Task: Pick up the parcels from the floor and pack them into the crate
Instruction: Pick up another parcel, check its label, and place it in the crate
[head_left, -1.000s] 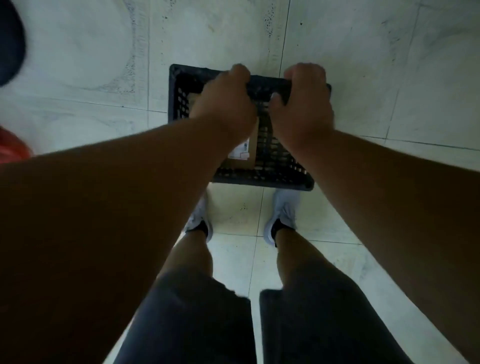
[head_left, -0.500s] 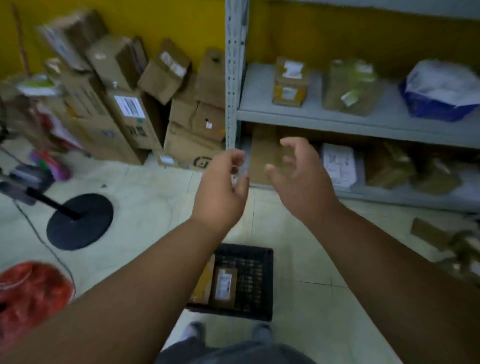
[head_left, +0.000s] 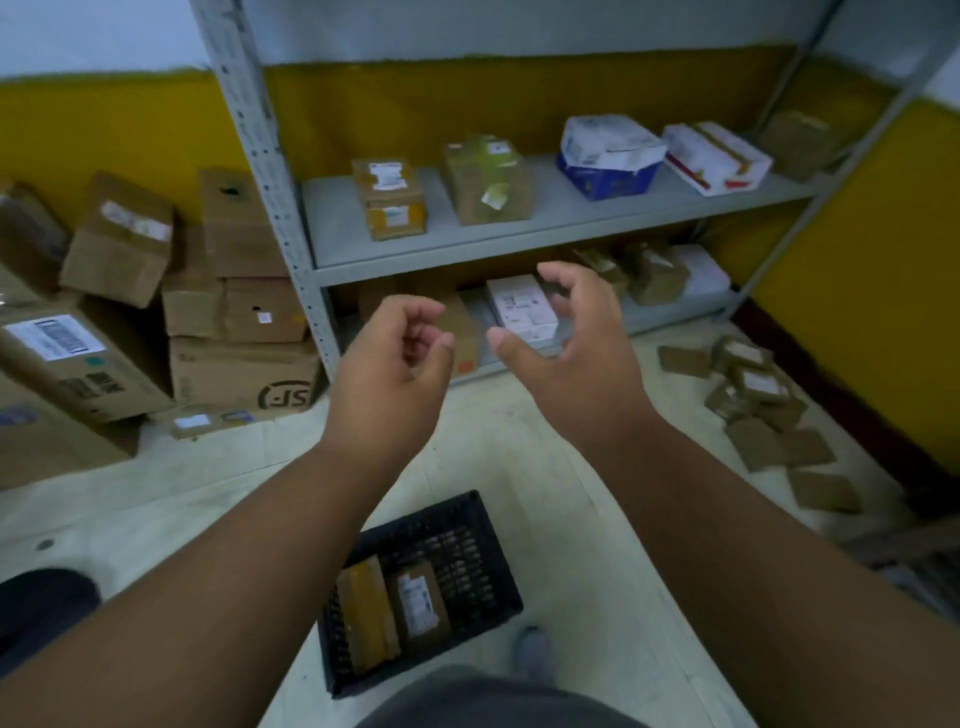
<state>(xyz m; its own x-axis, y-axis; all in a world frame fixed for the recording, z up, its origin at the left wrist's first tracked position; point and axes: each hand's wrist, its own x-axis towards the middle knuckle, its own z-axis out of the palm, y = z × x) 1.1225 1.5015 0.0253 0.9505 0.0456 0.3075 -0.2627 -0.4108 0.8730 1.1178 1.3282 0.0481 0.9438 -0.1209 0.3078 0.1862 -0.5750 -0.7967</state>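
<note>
Both our hands, left hand (head_left: 387, 371) and right hand (head_left: 566, 338), hang empty with loosely curled fingers at frame centre.
The crate (head_left: 483, 525), bottom centre, holds what look like two parcels (head_left: 418, 603); loose floor parcels (head_left: 753, 395) lie far right, so overreaching risks dropped or missed ones.

Pale tiled floor (head_left: 597, 519) has the black crate (head_left: 483, 525) sitting on it, flat brown parcels (head_left: 758, 405) scattered right, cardboard boxes (head_left: 239, 374) stacked left.

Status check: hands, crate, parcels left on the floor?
Left hand and right hand empty, raised. Crate on floor, two parcels inside. Loose parcels right, path unobstructed.
</note>
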